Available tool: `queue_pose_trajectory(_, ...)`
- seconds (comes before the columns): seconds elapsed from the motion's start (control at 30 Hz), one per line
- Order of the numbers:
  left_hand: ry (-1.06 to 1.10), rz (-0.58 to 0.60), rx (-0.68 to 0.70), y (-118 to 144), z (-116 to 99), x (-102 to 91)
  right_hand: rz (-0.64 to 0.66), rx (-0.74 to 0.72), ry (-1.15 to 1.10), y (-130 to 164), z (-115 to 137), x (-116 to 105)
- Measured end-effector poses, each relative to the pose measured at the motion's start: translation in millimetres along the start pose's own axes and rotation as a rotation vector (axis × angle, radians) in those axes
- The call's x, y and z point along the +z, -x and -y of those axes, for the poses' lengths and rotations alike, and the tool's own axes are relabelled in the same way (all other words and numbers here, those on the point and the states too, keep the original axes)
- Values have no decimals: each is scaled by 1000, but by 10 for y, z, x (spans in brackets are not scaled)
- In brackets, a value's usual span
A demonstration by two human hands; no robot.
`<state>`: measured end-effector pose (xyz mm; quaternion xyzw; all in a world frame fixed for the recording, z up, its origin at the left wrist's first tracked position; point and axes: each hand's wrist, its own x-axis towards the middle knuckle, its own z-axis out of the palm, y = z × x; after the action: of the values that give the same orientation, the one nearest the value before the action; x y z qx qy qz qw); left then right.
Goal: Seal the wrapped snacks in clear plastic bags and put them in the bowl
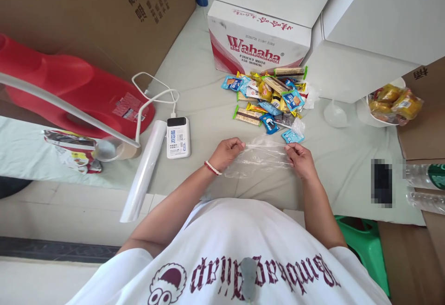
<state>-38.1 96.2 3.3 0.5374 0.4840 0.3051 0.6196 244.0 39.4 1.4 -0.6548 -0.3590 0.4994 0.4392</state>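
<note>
A clear plastic bag (260, 159) is stretched between my two hands, just above the cloth in front of me. My left hand (229, 153), with a beaded bracelet at the wrist, pinches one side of it. The other side is pinched by my right hand (301, 159). Just beyond the bag lies a heap of wrapped snacks (271, 94) in blue, yellow and green packaging. A small blue packet (292, 136) sits closest to my right fingers, with a crumpled bit of clear film over it.
Behind the heap stands a Wahaha water carton (259, 45). To the left are a power bank (178, 142) with a white cable, a roll of clear film (144, 170) and a red jug (76, 92). At right stands a white bowl (368, 116) of wrapped buns, near plastic bottles (424, 175).
</note>
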Motion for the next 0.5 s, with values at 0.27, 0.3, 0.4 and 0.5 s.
queue_pose_trajectory(0.27, 29, -90, 61, 97, 126, -71, 32, 62, -34, 87, -2, 7)
queue_pose_trajectory(0.3, 28, -93, 60, 106, 145, -81, 40, 61, -24, 89, 0, 8)
queue_pose_trajectory(0.4, 24, -126, 66, 129, 186, -103, 59, 54, 24, 84, -13, -6)
queue_pose_trajectory(0.5, -6, -156, 103, 164, 188, -109, 115, -35, 203, 82, -24, -46)
